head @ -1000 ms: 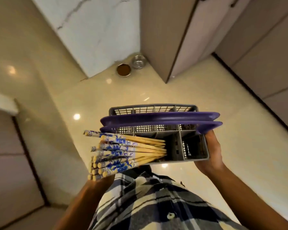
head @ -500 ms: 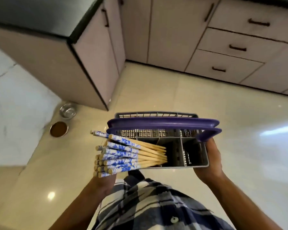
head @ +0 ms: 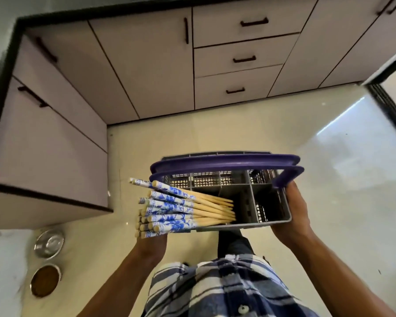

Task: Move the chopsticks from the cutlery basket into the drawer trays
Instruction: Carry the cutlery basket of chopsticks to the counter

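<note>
A grey cutlery basket (head: 271,219) with two purple handles (head: 224,160) is carried at waist height over the floor. Several chopsticks (head: 169,210) with blue-and-white tops lie slanted in its left compartment, their tops sticking out past the left end. My left hand (head: 151,243) holds the basket's left end from below, its fingers hidden under the chopsticks. My right hand (head: 294,216) grips the right end, thumb up by the purple handle. A stack of three drawers (head: 244,59) with dark pulls stands shut in the cabinets ahead.
Pale cabinets run along the far wall and down the left side (head: 44,143) under a dark counter edge. Two small round bowls, a steel one (head: 49,243) and a brown-filled one (head: 45,280), sit on the floor at the lower left. Glossy tiled floor (head: 329,179) lies between me and the cabinets.
The view has swung round from a marble wall and floor to the cabinets with the drawers straight ahead. Both hands hold the basket as before.
</note>
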A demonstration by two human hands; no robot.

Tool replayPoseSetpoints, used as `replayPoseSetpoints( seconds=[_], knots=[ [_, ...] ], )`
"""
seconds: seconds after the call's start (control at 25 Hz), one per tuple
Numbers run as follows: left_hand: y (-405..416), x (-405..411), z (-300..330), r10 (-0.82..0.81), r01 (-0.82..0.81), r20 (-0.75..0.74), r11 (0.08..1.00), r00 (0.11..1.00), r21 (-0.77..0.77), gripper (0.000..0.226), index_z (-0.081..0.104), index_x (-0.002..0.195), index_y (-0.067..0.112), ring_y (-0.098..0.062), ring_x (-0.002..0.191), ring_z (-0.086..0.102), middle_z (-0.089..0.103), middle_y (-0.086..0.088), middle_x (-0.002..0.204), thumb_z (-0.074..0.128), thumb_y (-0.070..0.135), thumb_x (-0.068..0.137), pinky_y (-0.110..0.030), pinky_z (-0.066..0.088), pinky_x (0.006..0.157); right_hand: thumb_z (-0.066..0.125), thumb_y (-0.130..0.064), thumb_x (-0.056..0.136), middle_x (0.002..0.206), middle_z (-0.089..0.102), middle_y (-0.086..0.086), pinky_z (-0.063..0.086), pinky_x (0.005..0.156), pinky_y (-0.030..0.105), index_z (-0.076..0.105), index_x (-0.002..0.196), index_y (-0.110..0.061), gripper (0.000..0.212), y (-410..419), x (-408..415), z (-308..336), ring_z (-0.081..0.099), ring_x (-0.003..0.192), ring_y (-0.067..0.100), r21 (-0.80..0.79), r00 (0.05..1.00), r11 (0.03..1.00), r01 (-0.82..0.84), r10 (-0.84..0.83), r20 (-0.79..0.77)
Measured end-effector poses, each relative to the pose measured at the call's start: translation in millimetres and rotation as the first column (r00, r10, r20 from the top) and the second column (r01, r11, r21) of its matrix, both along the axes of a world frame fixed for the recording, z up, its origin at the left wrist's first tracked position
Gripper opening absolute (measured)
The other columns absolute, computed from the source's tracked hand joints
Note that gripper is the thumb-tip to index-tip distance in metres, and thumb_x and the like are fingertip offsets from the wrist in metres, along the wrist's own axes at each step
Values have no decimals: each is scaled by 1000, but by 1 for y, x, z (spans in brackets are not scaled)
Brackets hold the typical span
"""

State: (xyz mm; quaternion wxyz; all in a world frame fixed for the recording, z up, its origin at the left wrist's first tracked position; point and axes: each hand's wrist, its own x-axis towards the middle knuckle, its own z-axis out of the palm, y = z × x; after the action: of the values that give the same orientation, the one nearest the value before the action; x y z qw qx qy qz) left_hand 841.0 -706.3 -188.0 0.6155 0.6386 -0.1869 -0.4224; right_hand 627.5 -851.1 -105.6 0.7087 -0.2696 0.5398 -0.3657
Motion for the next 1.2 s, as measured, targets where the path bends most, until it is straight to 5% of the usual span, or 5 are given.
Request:
replayPoseSetpoints(
  seconds=[0.04, 0.12, 0.44, 0.88, 1.2],
  knots=[
    [-38, -6, 21, -78, 59, -189, 993, 979, -101, 58, 74, 72, 49, 22, 76, 62, 66, 41, 74, 82, 78, 23, -27, 58, 85, 40, -30, 102, 57, 66, -5, 47, 66, 34, 59, 87, -16, 28, -25, 0, -2, 65, 56, 8, -8, 1000, 1000, -5, 5, 10],
    [-85, -15, 36, -108, 105, -23, 990, 994, -96, 58, 76, 63, 48, 8, 70, 69, 73, 25, 72, 84, 74, 13, -14, 56, 59, 38, -29, 102, 60, 68, -4, 46, 69, 35, 58, 88, -16, 28, -67, -5, -5, 68, 57, 8, -13, 999, 1000, -18, 18, 48],
    [-314, -16, 46, -5, 5, -163, 1000, 987, -5, 39, 63, 100, 19, -2, 80, 72, 77, 14, 86, 65, 46, 72, -31, 56, 73, 33, -31, 104, 61, 69, -7, 47, 66, 31, 56, 87, -18, 32, -287, -10, 25, 68, 58, 6, -77, 998, 996, -47, 50, 30],
    [-558, 52, 44, 67, -64, -221, 998, 973, 18, 48, 58, 114, 2, -49, 109, 57, 66, -24, 115, 44, 33, 80, -68, 43, 93, 34, -35, 102, 64, 70, -4, 48, 69, 33, 56, 91, -17, 31, -519, 55, 23, 70, 62, 9, -108, 999, 994, 5, 0, 43],
    [-722, 106, 62, -19, 0, -245, 997, 969, -77, 35, 56, 100, 21, 4, 71, 69, 72, 15, 85, 22, 9, 104, -16, 56, 66, 32, -32, 104, 61, 69, -4, 46, 70, 34, 55, 84, -18, 34, -670, 112, 40, 68, 59, 8, -151, 998, 988, 44, -36, 51]
  ],
)
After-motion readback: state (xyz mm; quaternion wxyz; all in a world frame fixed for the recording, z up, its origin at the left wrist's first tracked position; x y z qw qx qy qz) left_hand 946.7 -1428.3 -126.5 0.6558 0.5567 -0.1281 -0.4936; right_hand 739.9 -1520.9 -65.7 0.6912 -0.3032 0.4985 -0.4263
